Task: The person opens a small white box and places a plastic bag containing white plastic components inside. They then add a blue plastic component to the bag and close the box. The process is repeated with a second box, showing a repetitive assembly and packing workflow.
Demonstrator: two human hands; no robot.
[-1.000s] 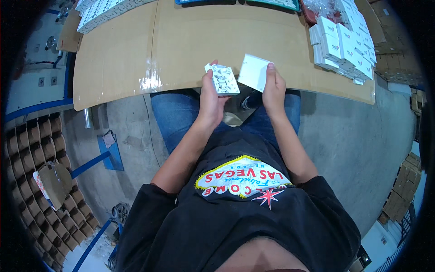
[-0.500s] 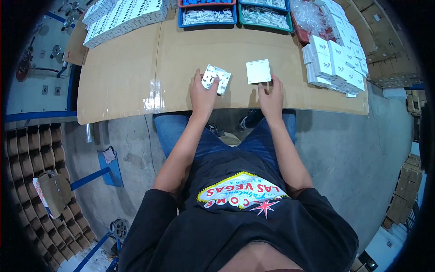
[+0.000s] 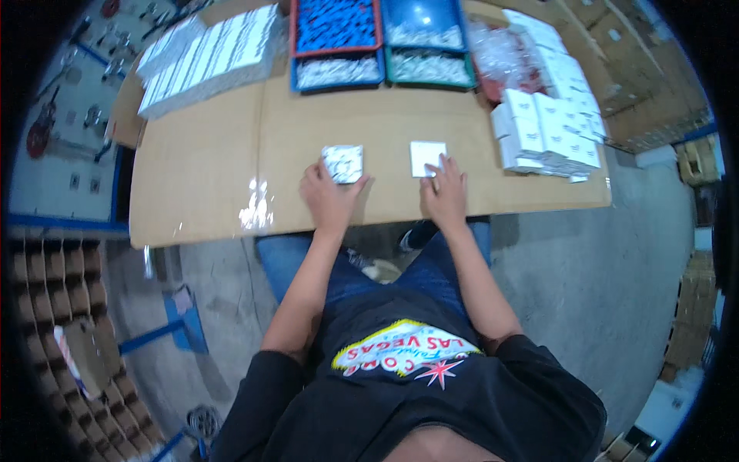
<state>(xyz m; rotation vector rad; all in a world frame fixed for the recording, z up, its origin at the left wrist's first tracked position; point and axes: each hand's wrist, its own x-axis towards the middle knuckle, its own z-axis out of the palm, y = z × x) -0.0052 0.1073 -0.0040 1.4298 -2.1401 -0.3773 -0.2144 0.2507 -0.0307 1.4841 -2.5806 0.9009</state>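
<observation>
My left hand (image 3: 331, 199) grips a white square piece (image 3: 343, 162) by its near end, fingers along its left side and thumb at the near right corner. Its upward face is patterned with dark and grey details, too blurred to make out. To the right, a plain white square plate (image 3: 422, 156) of similar size is at the tabletop. My right hand (image 3: 446, 196) has its fingers bent over that plate's near right corner, with the thumb just below the near edge. A strip of bare cardboard separates the two pieces.
Cardboard (image 3: 208, 177) covers the table. Rows of white boxes (image 3: 212, 58) stand far left. Trays of blue parts (image 3: 336, 23) and white parts (image 3: 431, 69) sit at the far middle. A bag of clear plastic (image 3: 504, 58) and stacked small white boxes (image 3: 543, 135) are at the right.
The view has tilted farther up the table, showing more of the trays. Both hands have shifted slightly left with their pieces. My left thumb has moved from the patterned face to its near corner.
</observation>
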